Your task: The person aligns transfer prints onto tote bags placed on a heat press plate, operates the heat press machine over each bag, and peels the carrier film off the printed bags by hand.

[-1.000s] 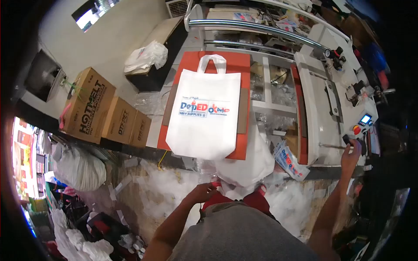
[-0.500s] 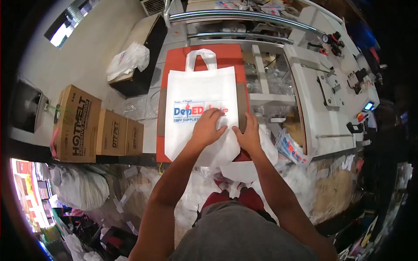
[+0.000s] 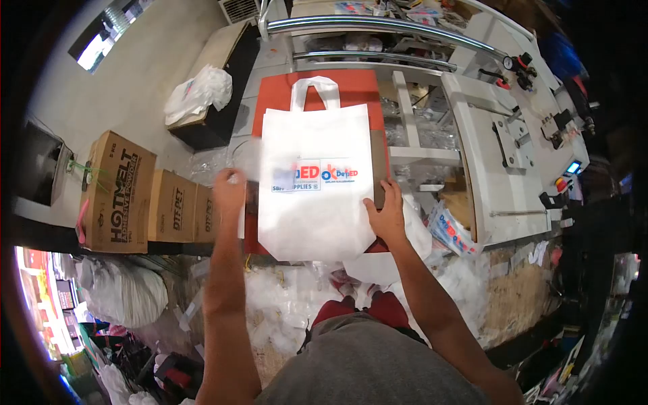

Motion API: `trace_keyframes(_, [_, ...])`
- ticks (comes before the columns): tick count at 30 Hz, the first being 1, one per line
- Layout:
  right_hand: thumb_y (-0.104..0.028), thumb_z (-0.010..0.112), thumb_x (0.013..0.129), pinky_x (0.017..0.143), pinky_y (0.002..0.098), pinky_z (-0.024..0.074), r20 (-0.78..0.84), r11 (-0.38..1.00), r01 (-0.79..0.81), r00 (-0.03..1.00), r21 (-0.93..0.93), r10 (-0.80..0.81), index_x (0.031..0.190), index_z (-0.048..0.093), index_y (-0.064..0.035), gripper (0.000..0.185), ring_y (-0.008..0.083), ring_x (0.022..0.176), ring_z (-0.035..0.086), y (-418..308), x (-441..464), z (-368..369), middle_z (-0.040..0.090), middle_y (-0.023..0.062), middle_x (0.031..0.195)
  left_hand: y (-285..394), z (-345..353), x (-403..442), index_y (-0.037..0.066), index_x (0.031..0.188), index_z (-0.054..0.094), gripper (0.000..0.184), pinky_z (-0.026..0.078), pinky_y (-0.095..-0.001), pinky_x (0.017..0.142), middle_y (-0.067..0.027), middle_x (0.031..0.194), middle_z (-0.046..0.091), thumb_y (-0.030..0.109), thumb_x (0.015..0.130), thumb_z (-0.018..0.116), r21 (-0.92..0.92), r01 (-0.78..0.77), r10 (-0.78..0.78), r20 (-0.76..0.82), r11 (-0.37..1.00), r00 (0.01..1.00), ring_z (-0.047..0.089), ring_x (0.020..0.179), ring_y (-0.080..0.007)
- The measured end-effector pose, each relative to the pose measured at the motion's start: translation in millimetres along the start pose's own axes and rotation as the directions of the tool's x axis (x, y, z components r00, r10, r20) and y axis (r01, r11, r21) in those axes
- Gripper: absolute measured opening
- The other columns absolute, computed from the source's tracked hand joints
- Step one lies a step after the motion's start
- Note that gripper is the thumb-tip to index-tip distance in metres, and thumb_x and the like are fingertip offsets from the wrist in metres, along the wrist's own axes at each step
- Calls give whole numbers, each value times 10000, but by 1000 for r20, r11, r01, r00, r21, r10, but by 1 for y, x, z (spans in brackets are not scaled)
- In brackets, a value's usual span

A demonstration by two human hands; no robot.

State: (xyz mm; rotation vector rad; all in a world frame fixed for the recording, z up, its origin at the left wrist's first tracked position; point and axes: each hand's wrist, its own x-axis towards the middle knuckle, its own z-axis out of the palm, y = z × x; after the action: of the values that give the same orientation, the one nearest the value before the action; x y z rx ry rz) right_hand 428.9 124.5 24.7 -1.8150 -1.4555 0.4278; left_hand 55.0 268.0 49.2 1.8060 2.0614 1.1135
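Note:
A white tote bag (image 3: pixel 314 223) lies flat on the red press bed (image 3: pixel 364 88), its handle loop pointing away from me. Red and blue "DepED" and "ok" prints (image 3: pixel 307 174) cross its middle. My left hand (image 3: pixel 229 192) is closed beyond the bag's left edge, pinching a blurred, translucent film (image 3: pixel 253 158) that stretches toward the left print and veils part of its lettering. On the lower right edge of the bag rests my right hand (image 3: pixel 386 214), fingers apart, with nothing gripped.
Cardboard boxes (image 3: pixel 121 196) stand at the left. A white press machine (image 3: pixel 506 155) with a lit display is on the right, and metal bars (image 3: pixel 385 23) cross behind the bed. A printed plastic pack (image 3: pixel 453 229) lies right of the bag.
My left hand has gone from the print out to the left with the film. My right hand, at the machine's handle a second ago, has since come to the bag's edge and stayed there.

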Motion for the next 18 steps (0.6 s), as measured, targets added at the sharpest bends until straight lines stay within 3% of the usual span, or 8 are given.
trace_keyframes(6, [-208,741,834,1109,464,350,-18,994,12,1000,109,-10,1370,453,-12,639,403,1321,417,19,4,-1,433,233,1405,-137,-105,-92,-28,911,669,295,500,-519,765,-254,907,682,255,873,596,325,361,-342,-116,874,932,659,881,-445])
trace_keyframes(9, [-190,735,837,1087,450,385,-43,967,-121,990,225,134,1301,532,-10,537,378,1246,515,32,2,-23,568,219,1281,-204,-94,-218,-5,869,694,320,539,-511,703,-225,869,694,289,881,570,704,212,-378,87,678,922,688,821,-396])
trace_keyframes(11, [-188,726,841,1017,458,446,-85,951,-269,955,151,283,1232,578,3,459,374,1146,585,98,-6,-31,609,208,1242,-221,-56,-333,51,863,695,293,542,-508,748,-185,915,704,314,881,565,600,204,-456,303,773,837,682,889,-390])
trace_keyframes(12, [-188,726,841,1017,458,446,-87,944,-301,945,131,314,1232,578,3,459,374,1146,585,128,-14,-31,609,208,1242,-161,-50,-360,75,880,697,250,541,-491,804,-168,933,708,295,873,580,580,181,-530,517,795,672,675,931,-382])
trace_keyframes(14, [-229,740,826,940,468,485,-89,928,-348,928,136,361,1186,601,13,455,382,1038,629,194,-41,-44,643,198,1174,-130,-5,-452,46,912,696,237,538,-456,835,-187,945,705,259,851,610,199,255,-306,802,946,513,671,944,-366])
trace_keyframes(15, [-229,740,826,940,468,485,-99,919,-380,915,107,390,1186,601,13,455,382,1038,629,223,-58,-49,643,198,1174,-103,18,-487,32,936,696,242,535,-452,836,-207,969,699,241,840,623,173,336,-280,911,926,303,667,933,-380])
trace_keyframes(16, [-263,755,820,945,439,483,-49,926,-370,929,-78,367,1188,602,17,487,366,1033,631,248,-71,-49,654,200,1134,-52,32,-490,27,951,696,259,532,-455,840,-220,977,692,251,845,623,99,147,-125,976,984,177,666,920,-397])
trace_keyframes(18, [-298,770,814,951,410,482,18,901,-347,931,-261,364,1191,604,20,520,350,1029,633,278,-90,-45,664,203,1094,3,57,-521,59,1081,695,359,510,-462,910,-227,1083,679,348,899,584,-71,248,17,977,966,213,645,1057,-380])
